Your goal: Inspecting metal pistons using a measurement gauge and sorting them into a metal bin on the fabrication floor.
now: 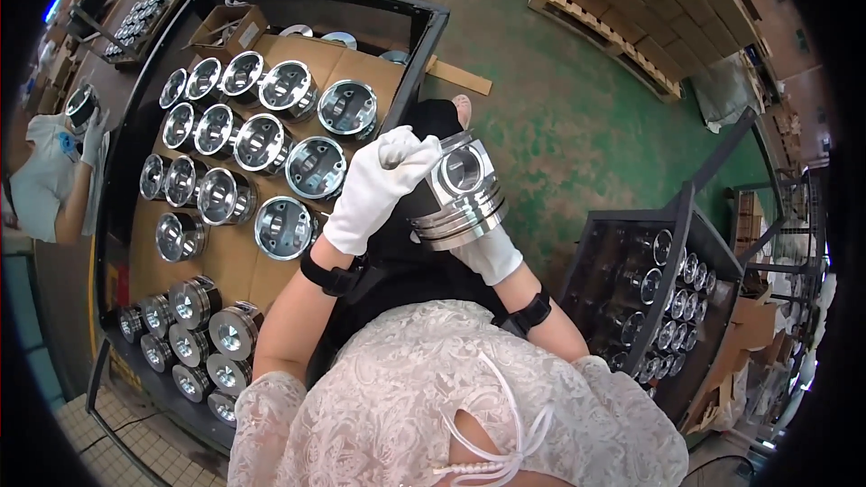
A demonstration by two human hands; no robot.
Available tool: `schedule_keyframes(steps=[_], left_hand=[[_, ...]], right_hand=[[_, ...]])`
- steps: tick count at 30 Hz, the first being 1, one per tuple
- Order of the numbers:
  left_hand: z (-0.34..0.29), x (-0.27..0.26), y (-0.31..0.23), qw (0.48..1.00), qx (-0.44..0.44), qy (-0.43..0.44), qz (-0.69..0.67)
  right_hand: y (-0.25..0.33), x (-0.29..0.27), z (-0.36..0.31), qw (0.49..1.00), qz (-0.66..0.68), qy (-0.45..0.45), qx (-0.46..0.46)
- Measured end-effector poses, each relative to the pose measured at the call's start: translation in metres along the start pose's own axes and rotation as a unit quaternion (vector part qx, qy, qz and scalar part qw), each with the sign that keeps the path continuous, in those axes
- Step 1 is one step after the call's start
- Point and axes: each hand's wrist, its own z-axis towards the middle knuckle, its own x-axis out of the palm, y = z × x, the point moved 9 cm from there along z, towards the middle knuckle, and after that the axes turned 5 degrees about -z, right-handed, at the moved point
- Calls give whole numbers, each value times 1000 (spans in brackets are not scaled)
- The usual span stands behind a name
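Right hand (pixel 492 257) gripped silver piston (pixel 462 197) at its five o'clock; left hand (pixel 377 188), fingers curled in, nine o'clock.

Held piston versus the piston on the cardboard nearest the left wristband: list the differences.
The held piston is raised in the right hand; the resting piston stands on the cardboard. The held piston turns its grooved side toward the camera; the resting piston shows its hollow end. Both are shiny, silvery metal.
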Motion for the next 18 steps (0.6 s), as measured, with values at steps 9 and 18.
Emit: schedule_keyframes(steps=[9,18], left_hand=[[-31,9,54,962,-12,-60,-267],[-27,29,117,828,-204,-21,-522]], right_hand=[[89,11,-11,932,-256,-153,-206],[101,91,-47,611,-677,-197,-360]])
